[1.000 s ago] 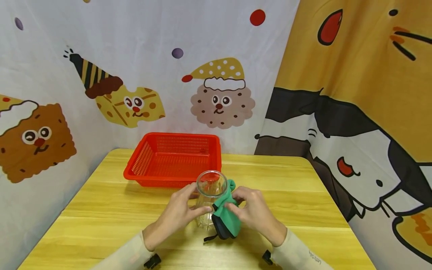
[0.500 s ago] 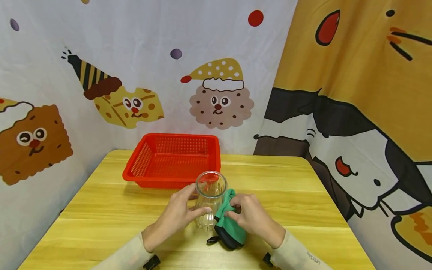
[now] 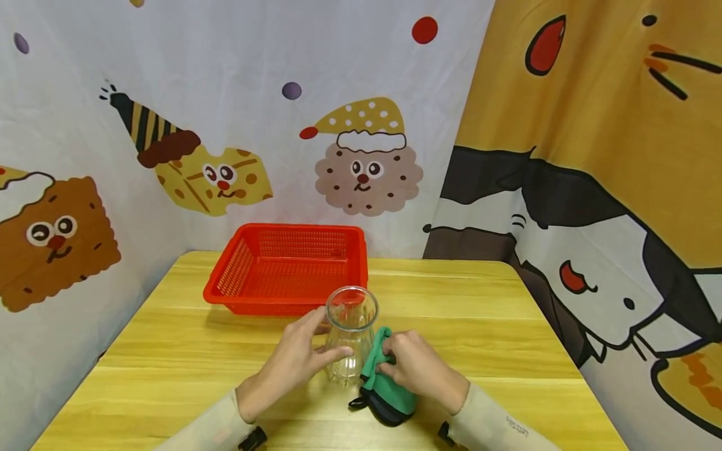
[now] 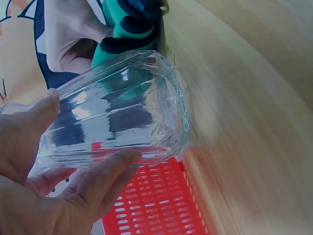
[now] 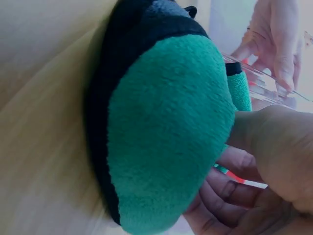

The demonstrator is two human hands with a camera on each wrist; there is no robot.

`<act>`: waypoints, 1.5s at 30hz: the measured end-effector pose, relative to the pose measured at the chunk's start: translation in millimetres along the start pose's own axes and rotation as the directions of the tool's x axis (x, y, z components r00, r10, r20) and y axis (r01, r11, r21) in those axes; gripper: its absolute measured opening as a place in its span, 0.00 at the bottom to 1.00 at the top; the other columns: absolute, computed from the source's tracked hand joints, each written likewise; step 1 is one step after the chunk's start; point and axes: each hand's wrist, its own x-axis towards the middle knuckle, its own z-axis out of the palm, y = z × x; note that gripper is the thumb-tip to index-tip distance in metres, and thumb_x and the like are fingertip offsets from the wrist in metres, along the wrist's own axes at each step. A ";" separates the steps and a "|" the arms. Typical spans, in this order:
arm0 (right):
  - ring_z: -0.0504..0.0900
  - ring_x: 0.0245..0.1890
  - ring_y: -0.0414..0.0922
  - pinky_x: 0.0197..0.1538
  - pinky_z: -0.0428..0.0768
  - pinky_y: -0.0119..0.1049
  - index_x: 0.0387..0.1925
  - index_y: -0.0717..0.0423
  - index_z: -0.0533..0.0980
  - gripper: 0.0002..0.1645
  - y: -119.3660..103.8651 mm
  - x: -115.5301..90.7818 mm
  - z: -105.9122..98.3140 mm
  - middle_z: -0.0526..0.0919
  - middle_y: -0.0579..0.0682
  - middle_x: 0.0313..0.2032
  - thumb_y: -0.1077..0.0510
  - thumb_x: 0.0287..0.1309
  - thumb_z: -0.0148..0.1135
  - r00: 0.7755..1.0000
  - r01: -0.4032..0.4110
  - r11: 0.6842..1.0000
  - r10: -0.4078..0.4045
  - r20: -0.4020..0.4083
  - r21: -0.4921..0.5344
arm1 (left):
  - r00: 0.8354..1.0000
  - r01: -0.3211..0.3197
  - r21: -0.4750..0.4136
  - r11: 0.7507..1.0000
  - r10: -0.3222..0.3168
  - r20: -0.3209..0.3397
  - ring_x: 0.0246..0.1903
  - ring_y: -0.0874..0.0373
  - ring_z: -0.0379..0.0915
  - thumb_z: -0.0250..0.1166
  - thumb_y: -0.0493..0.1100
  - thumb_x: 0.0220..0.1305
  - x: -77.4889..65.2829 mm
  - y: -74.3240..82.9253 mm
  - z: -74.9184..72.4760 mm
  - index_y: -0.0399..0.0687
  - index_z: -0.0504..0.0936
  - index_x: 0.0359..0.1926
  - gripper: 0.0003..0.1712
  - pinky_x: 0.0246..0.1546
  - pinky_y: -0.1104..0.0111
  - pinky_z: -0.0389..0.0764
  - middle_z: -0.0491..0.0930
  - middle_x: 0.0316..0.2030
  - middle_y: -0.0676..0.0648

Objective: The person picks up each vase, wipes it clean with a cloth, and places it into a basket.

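With the glass jar as the middle of the clock and 12 o'clock pointing away from the person, a brown cookie figure (image 3: 73,207) printed on the white curtain (image 3: 237,56) comes first, towards 9 to 10 o'clock. A cheese figure (image 3: 242,175) with a striped hat follows between 10 and 11. In that same direction, but nearer, a red basket (image 3: 265,308) with slotted walls sits on the wood-grain counter (image 3: 169,357).

At 8 o'clock from the jar is the left hand (image 3: 290,363); it grips the jar, thumb on the near side and fingers round the far side. The glass jar (image 3: 351,351) is upright, mouth at the top, just in front of the basket's right half. A round cookie figure (image 3: 369,186) in a spotted hat is printed on the curtain, close to 12 o'clock.

Between 4 and 5 o'clock, right beside the jar, is a green plush piece (image 3: 395,394) with black trim (image 3: 383,410); whether it touches the glass I cannot tell. A small black loop (image 3: 357,403) sticks out between 8 and 9 o'clock of it. The right hand (image 3: 423,369), at 4 o'clock from the jar, pinches the plush between thumb and fingers. Farther right, towards 2 o'clock, hangs an orange curtain (image 3: 603,119).
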 end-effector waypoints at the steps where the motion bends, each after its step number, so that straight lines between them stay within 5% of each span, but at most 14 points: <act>1: 0.74 0.27 0.27 0.26 0.76 0.20 0.25 0.50 0.84 0.19 -0.3 -0.1 0.1 0.88 0.44 0.27 0.64 0.63 0.88 1.000 0.000 1.000 0.000 0.009 -0.009 | 1.000 0.019 0.005 1.000 -0.019 0.009 0.58 0.40 0.96 0.87 0.57 0.68 0.4 2.5 -0.6 0.57 0.84 0.73 0.37 0.55 0.44 0.99 0.93 0.65 0.47; 10: 0.79 0.27 0.26 0.26 0.78 0.18 0.27 0.51 0.87 0.15 -1.1 -1.0 2.7 0.92 0.48 0.29 0.65 0.64 0.87 1.000 -0.001 1.000 0.001 0.018 -0.019 | 0.997 0.075 0.034 0.997 -0.076 0.031 0.59 0.39 0.96 0.89 0.50 0.65 1.9 9.8 -2.4 0.52 0.82 0.76 0.42 0.56 0.44 0.99 0.91 0.68 0.42; 22: 0.72 0.26 0.25 0.25 0.74 0.17 0.22 0.48 0.82 0.22 6.4 -7.3 7.6 0.85 0.41 0.26 0.62 0.66 0.87 1.000 0.024 1.000 -0.024 -0.013 0.020 | 0.988 0.141 0.020 0.990 -0.142 0.055 0.60 0.39 0.95 0.90 0.48 0.65 -2.1 8.0 -0.1 0.57 0.82 0.77 0.43 0.57 0.43 0.99 0.90 0.70 0.45; 32: 0.66 0.24 0.22 0.23 0.69 0.14 0.19 0.46 0.77 0.27 10.7 -8.3 9.8 0.77 0.37 0.24 0.63 0.65 0.87 0.993 0.087 0.995 -0.083 -0.088 0.053 | 0.992 0.109 0.030 0.994 -0.111 0.063 0.61 0.41 0.95 0.89 0.50 0.65 0.9 6.1 -1.8 0.54 0.81 0.77 0.43 0.59 0.44 0.98 0.91 0.69 0.45; 45: 0.75 0.27 0.23 0.24 0.77 0.17 0.34 0.51 0.94 0.07 6.1 -10.0 9.2 0.91 0.42 0.30 0.64 0.64 0.87 0.969 0.124 0.988 -0.101 -0.227 0.090 | 0.997 0.062 0.018 0.998 -0.063 0.050 0.59 0.37 0.95 0.89 0.47 0.66 2.7 7.1 -3.2 0.50 0.81 0.77 0.43 0.58 0.43 0.98 0.91 0.69 0.42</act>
